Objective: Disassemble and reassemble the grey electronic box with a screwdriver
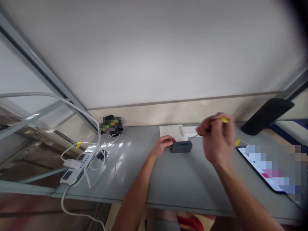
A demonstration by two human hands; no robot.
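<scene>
A small dark grey box with a row of vent slots (pixel 181 147) rests on the grey tabletop. My left hand (pixel 163 144) is closed around its left end, thumb and fingers pressed against it. In a fist, my right hand (pixel 219 136) grips a screwdriver (pixel 193 137) with a black and yellow handle. Its thin metal shaft slants down left to the box's upper right corner; whether the tip touches is too small to tell. Behind the box lies a white cloth or paper (pixel 170 131).
At the left, a white power strip (pixel 81 165) carries a plug and looping white cables. A blurred-out dark object (pixel 111 125) sits by the back wall. To the right are a lit tablet-like screen (pixel 262 171) and a slanted black object (pixel 266 117). A metal frame (pixel 45 69) borders the left.
</scene>
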